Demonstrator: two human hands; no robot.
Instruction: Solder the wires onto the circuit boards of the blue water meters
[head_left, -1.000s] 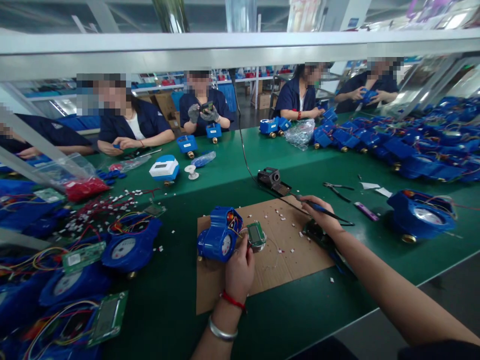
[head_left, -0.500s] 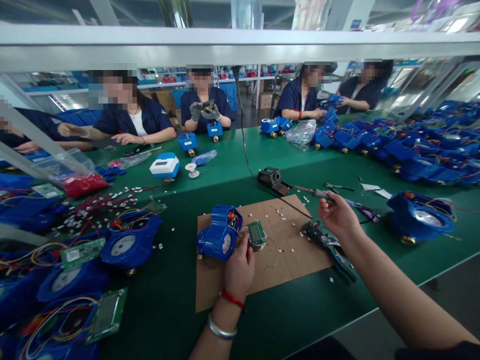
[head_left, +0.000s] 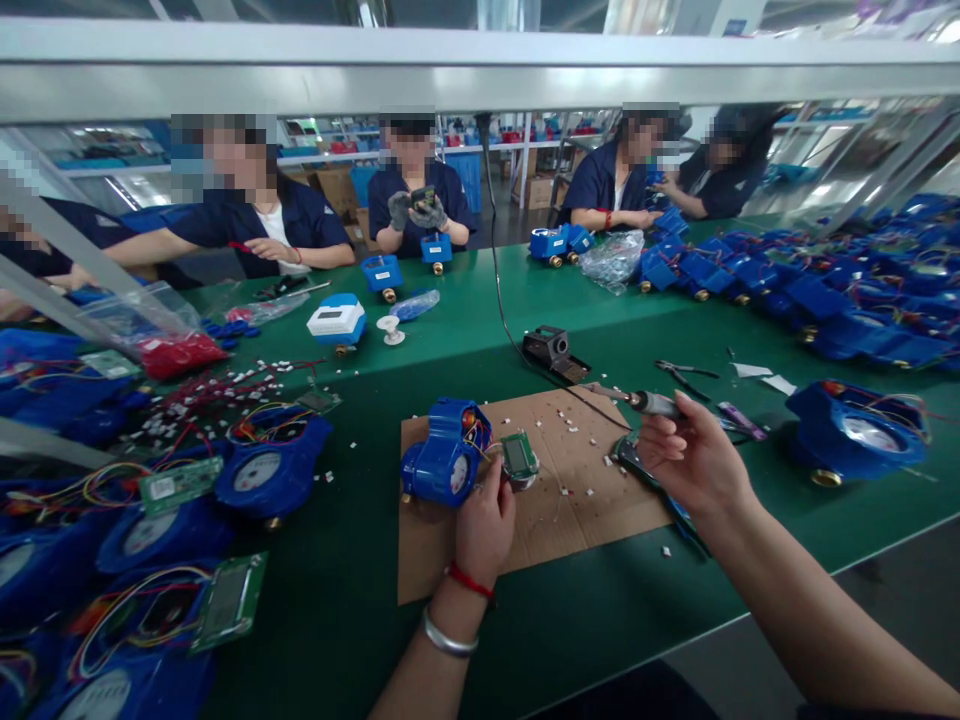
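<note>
My right hand (head_left: 694, 455) is closed round the handle of a soldering iron (head_left: 652, 403), its tip pointing left over the cardboard sheet (head_left: 525, 540). Between the fingertips of my left hand (head_left: 486, 520) is the edge of a green circuit board (head_left: 519, 456) with a small display. Thin wires run from the board to a blue water meter (head_left: 442, 455), which lies tilted on the cardboard just left of it. Behind the iron's tip stands a black soldering iron stand (head_left: 553, 350). Pliers with dark green handles (head_left: 630, 450) lie partly hidden behind my right hand.
Blue meters with wires and boards crowd the left (head_left: 262, 470) and a large pile (head_left: 825, 280) fills the back right. Another meter (head_left: 859, 435) sits at right. Small white connectors (head_left: 217, 395) are scattered about. Several co-workers sit across the green table (head_left: 442, 350); a shelf beam (head_left: 480, 75) crosses above.
My right hand has drawn the soldering iron slightly right and down, away from the stand. My left hand still holds the circuit board. Across the table, a co-worker's arm has stretched out leftward.
</note>
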